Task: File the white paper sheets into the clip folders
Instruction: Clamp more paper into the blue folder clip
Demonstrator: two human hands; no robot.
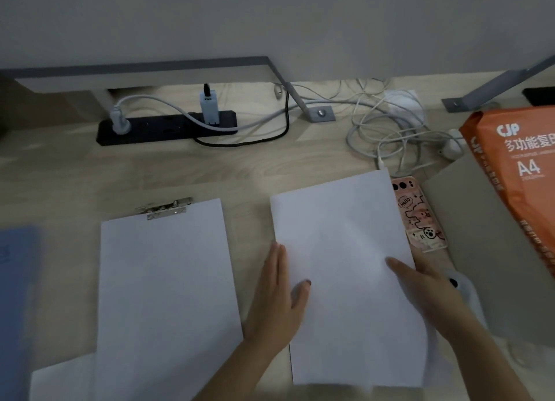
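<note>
Both hands are on the loose stack of white sheets. It lies on the desk right of centre, slightly tilted, top leaning to the right.

Left hand: fingers straight & pressed together along the stack's left edge, thumb laid flat on top of the paper. Right hand: thumb on top nr the right edge, rest of the hand runs beside or under that edge. I can't tell if its fingers nip the paper. Bottom right corner of the stack is lifted & curls over the right wrist.

Left of the stack, w/ the left hand btwn them, sits a clip folder. I only see its metal clip, at the top, biting down on a clipped sheet that covers the board. A spare sheet pokes out from under it at bottom left. At the far left edge is a blue folder, blurred.

Just beside the stack's right edge is a phone in a pink cartoon case. Further right is a grey board, w/ an orange A4 paper pack overlapping its far side. By the right wrist there's a white item w/ a black dot, can't ID it.

At the back of the desk is a black power strip w/ a white adapter plugged in, plus a tangle of white cables.
</note>
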